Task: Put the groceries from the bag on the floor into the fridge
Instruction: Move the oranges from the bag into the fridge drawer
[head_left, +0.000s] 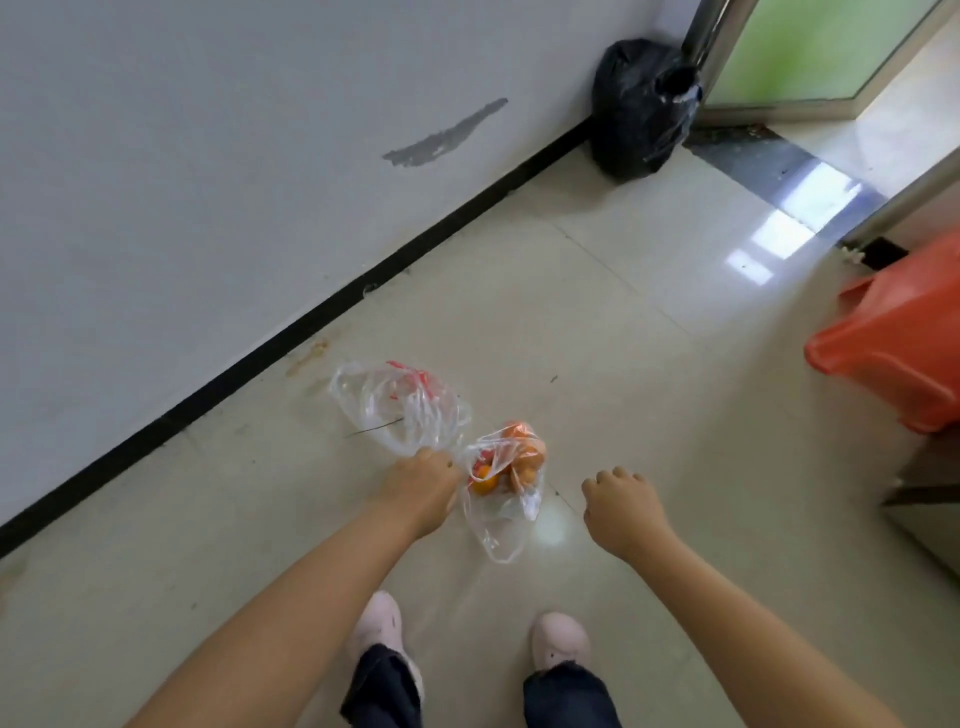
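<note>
Head view: clear plastic bag of orange fruit (506, 480) lies on the pale tiled floor (623, 338). Left hand (423, 486) has fingers curled round the bag's gathered neck. Right hand (623, 512) hangs just beside the bag, fingers curled, holding nothing.

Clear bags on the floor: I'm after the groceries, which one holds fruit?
The nearer clear bag, showing orange fruit; the farther clear bag, by the wall with red print, looks empty.

Head-worn view, steeply down toward floor (649, 395)
</note>
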